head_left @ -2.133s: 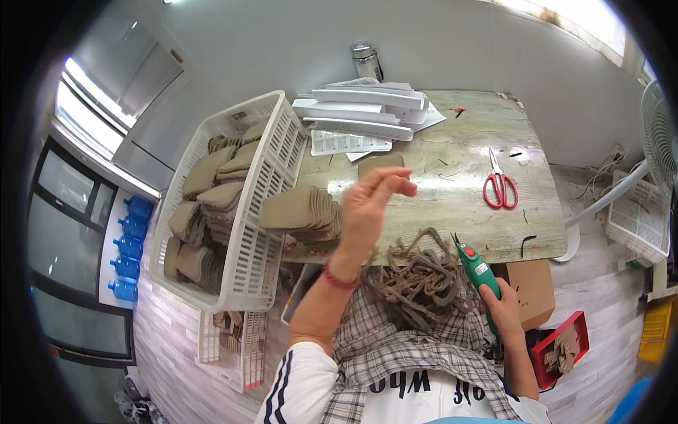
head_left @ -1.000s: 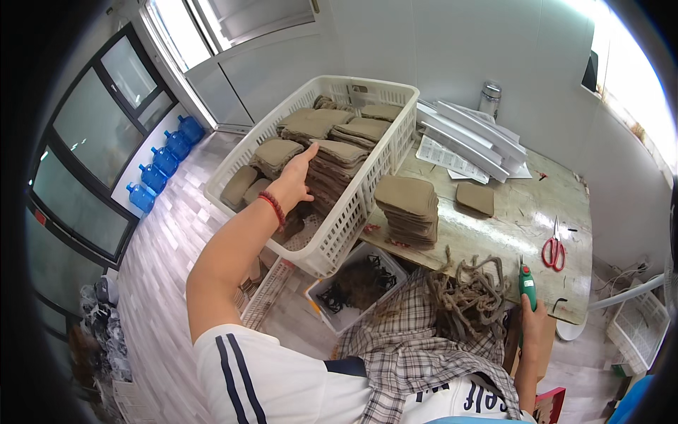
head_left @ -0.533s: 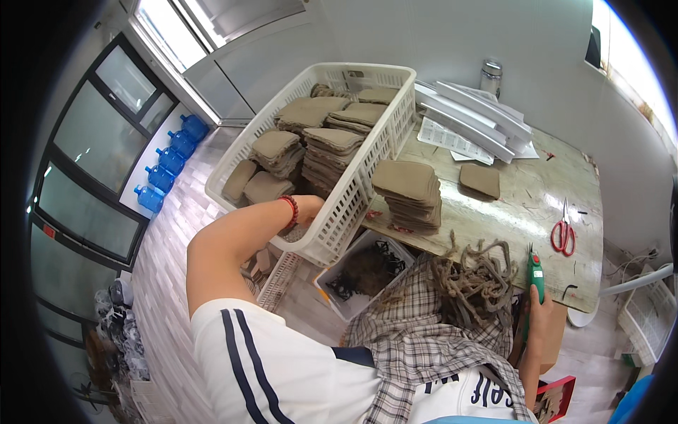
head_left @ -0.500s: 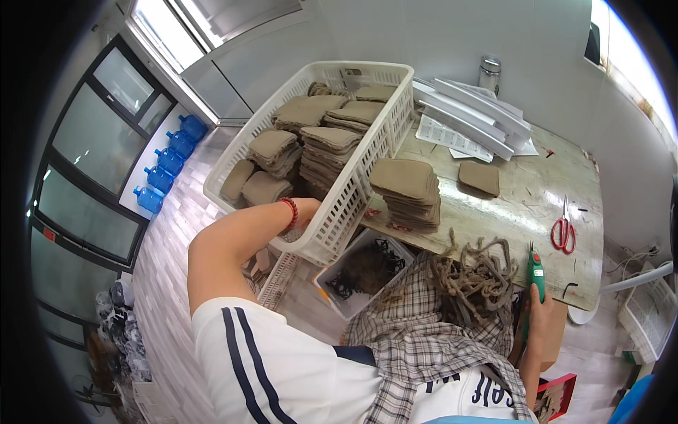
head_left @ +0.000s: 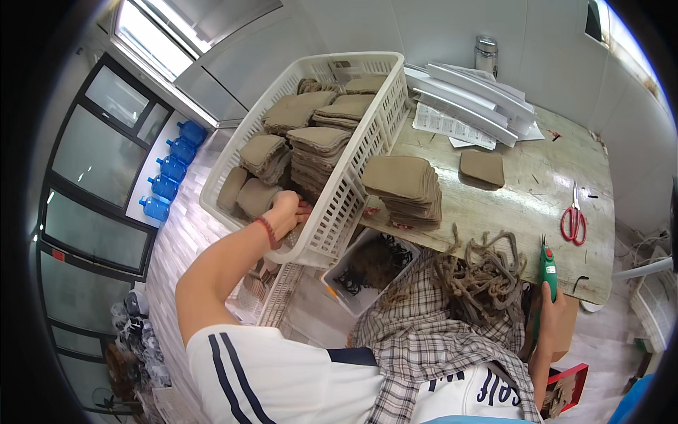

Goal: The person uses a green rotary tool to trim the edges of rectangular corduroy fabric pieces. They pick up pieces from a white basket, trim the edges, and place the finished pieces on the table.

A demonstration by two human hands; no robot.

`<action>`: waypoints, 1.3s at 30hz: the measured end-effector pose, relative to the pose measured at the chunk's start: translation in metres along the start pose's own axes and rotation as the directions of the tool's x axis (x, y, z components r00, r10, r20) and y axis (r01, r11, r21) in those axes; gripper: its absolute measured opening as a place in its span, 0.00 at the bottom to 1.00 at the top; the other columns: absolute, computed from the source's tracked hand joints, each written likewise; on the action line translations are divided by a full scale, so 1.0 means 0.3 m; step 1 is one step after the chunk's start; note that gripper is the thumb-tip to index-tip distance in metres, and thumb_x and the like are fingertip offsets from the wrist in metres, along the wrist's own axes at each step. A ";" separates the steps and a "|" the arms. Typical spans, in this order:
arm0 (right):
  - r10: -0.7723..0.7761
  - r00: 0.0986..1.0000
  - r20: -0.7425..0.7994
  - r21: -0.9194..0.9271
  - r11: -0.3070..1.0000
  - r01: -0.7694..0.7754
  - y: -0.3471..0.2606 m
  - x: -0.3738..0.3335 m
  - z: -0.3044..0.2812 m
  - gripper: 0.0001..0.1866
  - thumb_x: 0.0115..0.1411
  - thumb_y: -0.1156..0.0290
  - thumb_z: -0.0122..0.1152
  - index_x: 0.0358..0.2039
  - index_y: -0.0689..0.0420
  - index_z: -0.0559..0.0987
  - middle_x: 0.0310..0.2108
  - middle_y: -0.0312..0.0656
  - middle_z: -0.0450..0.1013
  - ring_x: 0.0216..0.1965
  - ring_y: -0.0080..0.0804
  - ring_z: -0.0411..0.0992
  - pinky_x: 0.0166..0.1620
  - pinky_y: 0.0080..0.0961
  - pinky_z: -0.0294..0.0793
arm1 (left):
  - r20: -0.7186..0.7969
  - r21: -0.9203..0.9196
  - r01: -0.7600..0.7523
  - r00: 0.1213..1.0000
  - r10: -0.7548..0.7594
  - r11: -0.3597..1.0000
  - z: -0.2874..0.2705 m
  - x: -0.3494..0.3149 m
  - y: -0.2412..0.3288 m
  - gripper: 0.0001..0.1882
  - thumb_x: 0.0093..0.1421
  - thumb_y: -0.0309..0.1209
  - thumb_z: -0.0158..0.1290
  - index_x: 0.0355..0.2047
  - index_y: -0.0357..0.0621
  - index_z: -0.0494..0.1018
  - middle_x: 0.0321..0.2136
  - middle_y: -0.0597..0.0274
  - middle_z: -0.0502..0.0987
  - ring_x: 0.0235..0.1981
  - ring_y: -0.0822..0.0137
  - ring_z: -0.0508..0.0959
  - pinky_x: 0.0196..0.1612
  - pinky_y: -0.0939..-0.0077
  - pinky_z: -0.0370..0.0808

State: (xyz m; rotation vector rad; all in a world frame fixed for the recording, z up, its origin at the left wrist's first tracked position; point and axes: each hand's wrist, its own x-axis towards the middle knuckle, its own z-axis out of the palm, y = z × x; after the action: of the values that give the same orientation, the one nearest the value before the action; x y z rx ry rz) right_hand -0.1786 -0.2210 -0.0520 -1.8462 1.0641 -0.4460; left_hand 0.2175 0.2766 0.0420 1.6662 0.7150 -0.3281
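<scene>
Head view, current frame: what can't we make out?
All in the head view:
Bare left hand: whether it grips anything; its own curled fingers hide that.
White slatted plastic crate: most of its floor, under stacked flat tan pads.
Green handheld tool: part of its grip, covered by the bare right hand.
Blue shape, lower right: cut off by the dark rim; unidentifiable.

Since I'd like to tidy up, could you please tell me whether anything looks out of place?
The ropy cords are heaped in a tangle on the plaid cloth, the white papers lie askew, and dark scraps litter the table.
</scene>
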 end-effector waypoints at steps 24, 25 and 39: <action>0.004 0.999 -0.035 0.010 1.000 -0.004 0.026 0.029 0.019 0.18 0.62 0.57 0.61 0.27 0.60 0.74 0.16 0.35 0.68 0.15 0.20 0.65 0.19 0.19 0.63 | 0.983 0.157 -0.607 0.019 0.184 -0.779 0.070 -0.104 0.346 0.55 0.36 0.31 0.65 0.66 0.53 0.51 0.64 0.47 0.51 0.66 0.49 0.53 0.68 0.49 0.45; -0.004 0.999 -0.038 -0.007 1.000 0.004 0.021 0.028 0.019 0.18 0.62 0.56 0.60 0.27 0.60 0.73 0.16 0.35 0.68 0.15 0.20 0.65 0.19 0.20 0.62 | 0.979 0.163 -0.616 0.003 0.205 -0.771 0.071 -0.100 0.337 0.55 0.36 0.31 0.66 0.66 0.53 0.51 0.64 0.47 0.51 0.66 0.48 0.53 0.68 0.48 0.45; 0.010 0.998 -0.066 -0.005 1.000 -0.010 0.016 0.022 0.038 0.18 0.62 0.57 0.60 0.27 0.60 0.73 0.15 0.34 0.66 0.15 0.20 0.63 0.19 0.21 0.60 | 0.916 0.202 -0.504 -0.206 0.344 -0.840 0.124 0.010 0.259 0.42 0.41 0.33 0.64 0.59 0.51 0.62 0.58 0.45 0.57 0.61 0.45 0.58 0.64 0.50 0.53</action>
State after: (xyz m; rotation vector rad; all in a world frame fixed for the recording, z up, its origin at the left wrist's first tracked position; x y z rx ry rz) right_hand -0.1696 -0.2213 -0.0627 -1.8409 1.1197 -0.5017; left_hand 0.2741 0.2359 0.0926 2.6047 -2.0152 0.6869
